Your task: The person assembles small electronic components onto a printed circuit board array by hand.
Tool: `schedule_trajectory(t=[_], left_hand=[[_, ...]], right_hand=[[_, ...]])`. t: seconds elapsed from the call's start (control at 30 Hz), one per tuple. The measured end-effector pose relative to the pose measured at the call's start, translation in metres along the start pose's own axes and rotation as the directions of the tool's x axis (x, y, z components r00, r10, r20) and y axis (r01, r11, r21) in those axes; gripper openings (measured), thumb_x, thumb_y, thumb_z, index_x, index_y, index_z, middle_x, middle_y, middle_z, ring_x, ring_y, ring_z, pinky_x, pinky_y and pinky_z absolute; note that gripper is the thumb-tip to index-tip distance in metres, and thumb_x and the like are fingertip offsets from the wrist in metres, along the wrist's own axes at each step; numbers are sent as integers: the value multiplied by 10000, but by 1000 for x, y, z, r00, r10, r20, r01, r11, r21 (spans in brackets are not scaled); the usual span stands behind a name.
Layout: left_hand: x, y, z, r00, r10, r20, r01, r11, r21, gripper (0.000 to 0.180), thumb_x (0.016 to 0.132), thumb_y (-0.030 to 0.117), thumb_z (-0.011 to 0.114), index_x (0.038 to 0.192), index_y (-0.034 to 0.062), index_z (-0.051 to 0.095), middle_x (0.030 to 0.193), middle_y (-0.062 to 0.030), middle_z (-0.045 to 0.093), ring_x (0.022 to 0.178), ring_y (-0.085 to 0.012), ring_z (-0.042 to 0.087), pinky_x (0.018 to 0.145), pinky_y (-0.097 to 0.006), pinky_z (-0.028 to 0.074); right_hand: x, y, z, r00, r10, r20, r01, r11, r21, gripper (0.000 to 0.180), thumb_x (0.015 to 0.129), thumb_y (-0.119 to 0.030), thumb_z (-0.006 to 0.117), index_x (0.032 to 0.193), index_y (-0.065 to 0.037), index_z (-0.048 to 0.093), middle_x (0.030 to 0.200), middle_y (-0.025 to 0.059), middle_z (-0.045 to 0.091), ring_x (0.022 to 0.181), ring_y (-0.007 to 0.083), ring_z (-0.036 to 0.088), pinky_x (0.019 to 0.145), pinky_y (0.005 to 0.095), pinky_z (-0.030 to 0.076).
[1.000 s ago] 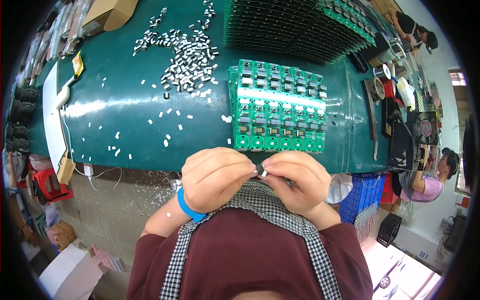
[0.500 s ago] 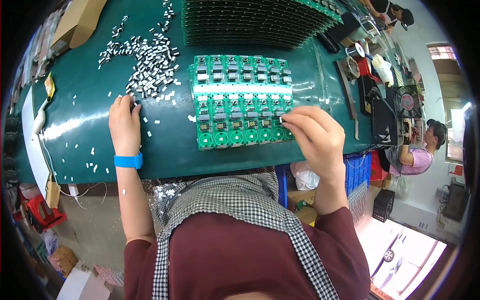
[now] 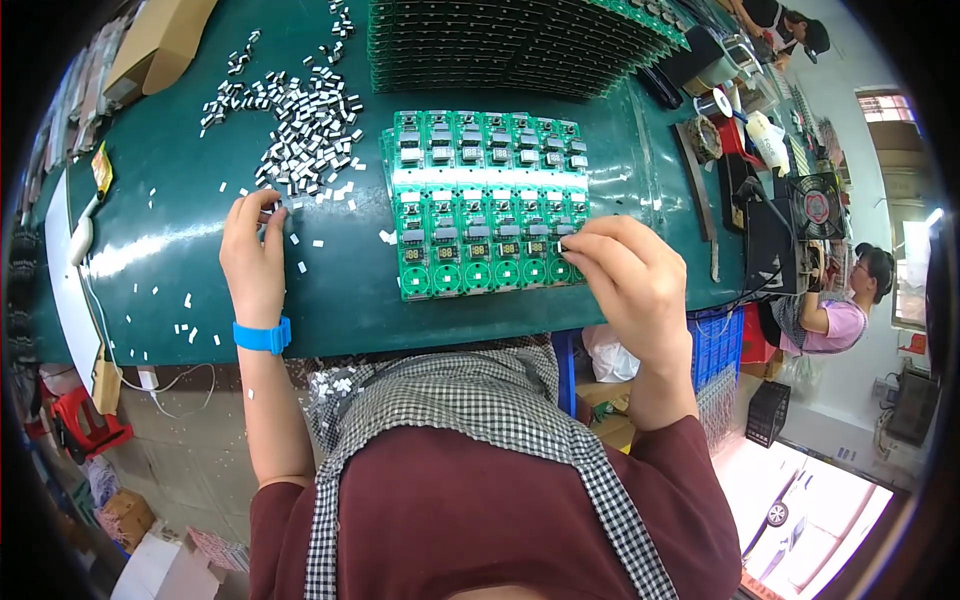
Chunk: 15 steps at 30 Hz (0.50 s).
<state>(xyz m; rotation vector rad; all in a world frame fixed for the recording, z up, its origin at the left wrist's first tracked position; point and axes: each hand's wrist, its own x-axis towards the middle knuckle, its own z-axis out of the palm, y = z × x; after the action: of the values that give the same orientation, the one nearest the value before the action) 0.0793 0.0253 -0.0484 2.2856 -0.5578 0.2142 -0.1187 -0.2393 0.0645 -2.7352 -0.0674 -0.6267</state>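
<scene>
A panel of joined green circuit boards point(image 3: 490, 278) lies on the table before me, with small digit displays in rows. My right hand point(image 3: 635, 285) is at its lower right corner, thumb and forefinger pinched on a small white piece point(image 3: 563, 245) at the end of the lower display row. Whether that piece is seated in the board, I cannot tell. My left hand point(image 3: 254, 255) rests at the near edge of a heap of small black-and-white blocks point(image 3: 310, 130). Its thumb and forefinger close on one small black-and-white block point(image 3: 270, 208).
Tall stacked green boards point(image 3: 500, 45) stand at the back. White slips point(image 3: 318, 244) lie scattered over the green table point(image 3: 340, 325). A cardboard box point(image 3: 160, 45) is at far left; a solder spool point(image 3: 712, 104) and a fan point(image 3: 815, 205) are at right. Two other people sit at the right.
My left fingers have curled in and risen slightly, with the small block now showing between them. My right hand stays pinched at the same corner, its white piece now more visible.
</scene>
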Motion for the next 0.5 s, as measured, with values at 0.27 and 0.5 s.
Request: schedule_trajectory(t=[0.27, 0.5], left_hand=[[-7, 24, -10, 1000, -23, -7, 19, 949, -314, 182, 841, -6, 597, 1022, -6, 620, 949, -95, 615, 864, -185, 606, 784, -292, 478], [-2, 81, -23, 964, 262, 48, -140, 652, -745, 228, 807, -57, 593, 1027, -13, 639, 962, -115, 629, 913, -208, 616, 798, -296, 484]], right_hand=[[-1, 2, 1, 1000, 20, -2, -20, 1000, 12, 149, 704, 7, 690, 835, -35, 634, 809, 69, 615, 713, 232, 633, 596, 319, 510], [-1, 5, 1, 1000, 10, 2, -10, 1000, 27, 141, 701, -2, 696, 822, -41, 636, 805, 66, 620, 707, 230, 633, 590, 318, 506]])
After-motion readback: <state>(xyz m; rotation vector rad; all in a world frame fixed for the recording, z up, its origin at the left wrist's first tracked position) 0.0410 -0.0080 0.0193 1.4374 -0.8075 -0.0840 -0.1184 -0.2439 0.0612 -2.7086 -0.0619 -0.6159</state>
